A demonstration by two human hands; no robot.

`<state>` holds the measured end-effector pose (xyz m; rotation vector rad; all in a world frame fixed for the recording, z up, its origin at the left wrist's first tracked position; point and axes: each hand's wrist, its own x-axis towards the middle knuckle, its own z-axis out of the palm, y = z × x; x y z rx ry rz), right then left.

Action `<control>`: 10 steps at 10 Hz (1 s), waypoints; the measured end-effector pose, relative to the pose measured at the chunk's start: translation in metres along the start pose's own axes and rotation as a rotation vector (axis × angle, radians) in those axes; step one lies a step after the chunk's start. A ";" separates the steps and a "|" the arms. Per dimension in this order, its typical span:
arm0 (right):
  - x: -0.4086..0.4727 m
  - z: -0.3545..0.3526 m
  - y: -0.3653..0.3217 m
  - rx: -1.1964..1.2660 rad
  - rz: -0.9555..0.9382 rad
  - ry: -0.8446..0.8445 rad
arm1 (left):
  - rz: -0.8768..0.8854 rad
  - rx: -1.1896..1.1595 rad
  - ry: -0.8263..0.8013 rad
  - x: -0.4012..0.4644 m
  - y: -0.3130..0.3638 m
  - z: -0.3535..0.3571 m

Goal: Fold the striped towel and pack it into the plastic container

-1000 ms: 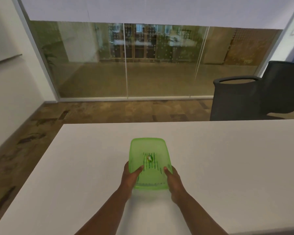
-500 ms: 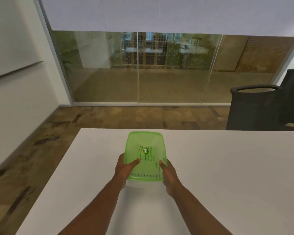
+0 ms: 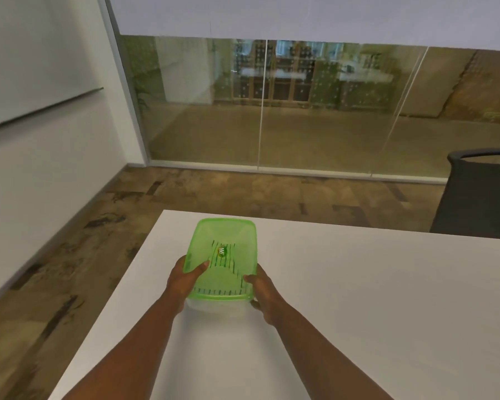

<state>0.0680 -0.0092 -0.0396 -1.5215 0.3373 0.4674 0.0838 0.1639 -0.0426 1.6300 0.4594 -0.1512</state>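
Plastic container [image 3: 221, 265] on the table [image 3: 358, 298], near its far left corner, lid [image 3: 225, 235] on top. Left hand [image 3: 182, 281] clasped on its left side, right hand [image 3: 264, 293] on its right. Chair [image 3: 479, 197] behind the table, far right.

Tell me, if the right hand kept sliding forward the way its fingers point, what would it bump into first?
Probably nothing new: the right hand already grips the side of the plastic container. It would slide along that side over the bare white table. Past the table edge only floor shows.
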 end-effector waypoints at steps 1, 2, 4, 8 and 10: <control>0.013 0.012 0.007 -0.018 0.016 -0.016 | -0.031 0.016 0.019 0.011 -0.006 -0.010; 0.026 0.020 0.016 -0.040 0.031 -0.019 | -0.048 0.037 0.034 0.021 -0.014 -0.016; 0.039 0.027 0.024 -0.063 0.030 -0.031 | -0.075 0.073 0.072 0.033 -0.028 -0.023; 0.044 0.027 0.028 -0.178 0.040 -0.065 | -0.004 0.319 0.156 0.041 -0.030 -0.023; 0.027 0.016 0.022 -0.540 -0.089 0.114 | 0.246 0.767 0.250 0.022 -0.015 -0.011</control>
